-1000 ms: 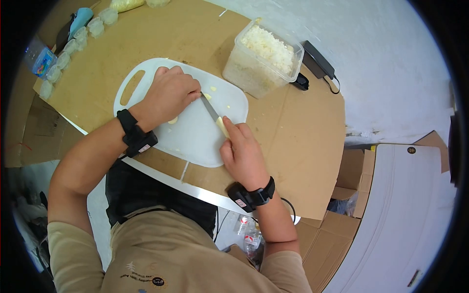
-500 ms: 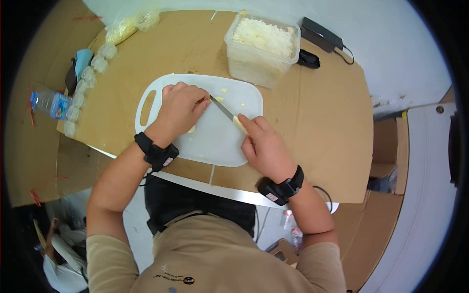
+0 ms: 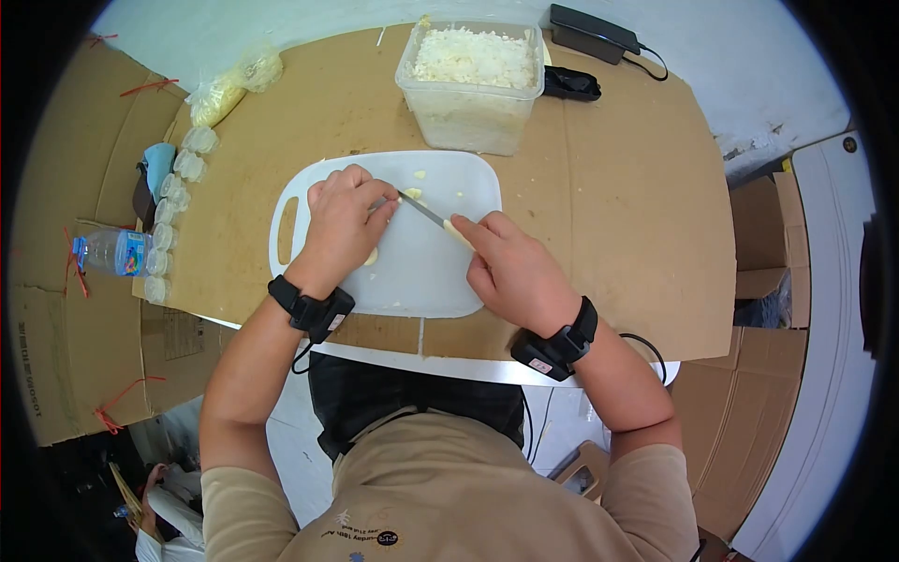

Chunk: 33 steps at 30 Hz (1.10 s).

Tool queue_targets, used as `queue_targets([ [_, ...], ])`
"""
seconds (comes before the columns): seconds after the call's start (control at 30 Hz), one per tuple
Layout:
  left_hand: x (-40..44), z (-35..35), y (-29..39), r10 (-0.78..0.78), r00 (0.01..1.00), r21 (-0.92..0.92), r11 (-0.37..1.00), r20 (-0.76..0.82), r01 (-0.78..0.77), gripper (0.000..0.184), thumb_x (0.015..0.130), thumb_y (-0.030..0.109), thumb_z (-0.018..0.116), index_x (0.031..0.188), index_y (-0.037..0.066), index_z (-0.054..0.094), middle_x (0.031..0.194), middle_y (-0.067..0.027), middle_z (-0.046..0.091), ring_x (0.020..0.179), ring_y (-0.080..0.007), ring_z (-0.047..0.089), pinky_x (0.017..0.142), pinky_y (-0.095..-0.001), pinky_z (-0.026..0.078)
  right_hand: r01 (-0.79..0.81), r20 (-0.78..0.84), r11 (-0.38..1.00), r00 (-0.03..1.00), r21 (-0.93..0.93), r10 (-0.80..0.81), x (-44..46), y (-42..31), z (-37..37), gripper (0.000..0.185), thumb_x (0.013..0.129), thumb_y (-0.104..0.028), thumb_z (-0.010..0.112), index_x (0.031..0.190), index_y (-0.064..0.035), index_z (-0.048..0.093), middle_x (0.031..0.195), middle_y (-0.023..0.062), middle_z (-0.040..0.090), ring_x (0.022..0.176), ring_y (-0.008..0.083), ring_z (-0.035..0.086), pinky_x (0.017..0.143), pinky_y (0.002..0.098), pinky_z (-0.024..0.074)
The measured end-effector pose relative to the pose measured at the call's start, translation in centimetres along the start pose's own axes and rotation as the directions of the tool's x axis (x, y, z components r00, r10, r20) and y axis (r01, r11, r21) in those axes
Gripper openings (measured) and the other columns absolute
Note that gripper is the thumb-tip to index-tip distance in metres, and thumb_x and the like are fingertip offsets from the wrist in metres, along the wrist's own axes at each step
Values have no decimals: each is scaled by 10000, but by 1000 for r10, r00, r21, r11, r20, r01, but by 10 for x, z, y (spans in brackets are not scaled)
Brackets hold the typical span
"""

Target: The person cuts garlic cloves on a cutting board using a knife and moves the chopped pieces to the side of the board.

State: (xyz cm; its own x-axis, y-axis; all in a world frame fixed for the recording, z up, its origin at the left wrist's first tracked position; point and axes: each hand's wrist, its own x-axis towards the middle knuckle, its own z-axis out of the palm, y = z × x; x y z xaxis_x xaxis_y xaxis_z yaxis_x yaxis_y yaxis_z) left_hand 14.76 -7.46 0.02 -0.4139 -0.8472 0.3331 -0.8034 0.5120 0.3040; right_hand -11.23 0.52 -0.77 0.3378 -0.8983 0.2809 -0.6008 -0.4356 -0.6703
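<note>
A white cutting board [image 3: 421, 272] lies on the cardboard-covered table. Over its left part is my left hand [image 3: 345, 220], fingers bent together at the knife tip; what they pinch is hidden. My right hand [image 3: 520, 272] grips the pale handle of a small knife [image 3: 423, 209], whose blade points up and left to the left fingertips. Small pale yellow slices [image 3: 413, 193] lie beside the blade, and another piece [image 3: 372, 256] is next to my left palm. Behind the board stands a clear tub [image 3: 468, 112] filled with white chopped bits.
Small clear cups [image 3: 165, 236] line the table's left edge, beside a plastic bottle [image 3: 117, 253]. A bag of yellow stuff [image 3: 215, 98] sits at the back left. A black power adapter [image 3: 595, 35] lies at the back, right of the tub.
The head view has swung, so the table and board appear shifted and more level. Both hands keep nearly the same pose over the board, the knife still in my right hand.
</note>
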Motion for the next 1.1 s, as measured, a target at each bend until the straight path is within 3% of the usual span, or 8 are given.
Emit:
queue_targets([
  [1.1,4,0,0,43,999,41,998,23,-44,54,895,134,813,929,109,779,937,-19,653,978,-247,616,918,-418,385,-11,40,1000,999,-28,12,0,-7,-3,495,893,-15,627,1388,0,638,1017,171,600,819,384,661,731,467,576],
])
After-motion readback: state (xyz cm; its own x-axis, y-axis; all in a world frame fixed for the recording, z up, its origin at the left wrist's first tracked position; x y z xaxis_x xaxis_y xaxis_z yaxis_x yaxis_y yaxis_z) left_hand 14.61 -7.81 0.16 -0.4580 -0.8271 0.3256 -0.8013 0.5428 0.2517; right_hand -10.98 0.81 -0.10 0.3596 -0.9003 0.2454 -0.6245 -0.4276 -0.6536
